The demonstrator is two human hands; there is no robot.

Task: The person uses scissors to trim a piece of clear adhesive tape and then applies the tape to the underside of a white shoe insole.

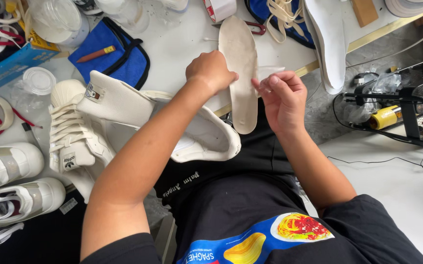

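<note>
Insole [243,73], long, flat, off-white and slightly soiled, already out of the shoe and held up over the near edge of the white bench [182,46]. Left hand [211,71] closed around its left edge near the middle; right hand [283,98] pinching the right edge, with a small scrap of clear film or tissue [270,72] caught between fingertips and insole, exact kind hard to tell. Hands close together, not touching, both clamped on the insole. Cream leather low-top sneaker [192,127] resting open on the lap under the left forearm, tongue thrown forward, inside bare. Matching laced shell-toe sneaker [72,129] lying on the bench to the left, apparently untouched. Judging by this: removal done, handling of the insole surface under way, return to the shoe not yet done. Farther back, blue pouch [118,54] with an orange-brown pencil [95,54]; far right, another white sole [329,41] lying upturned.
</note>
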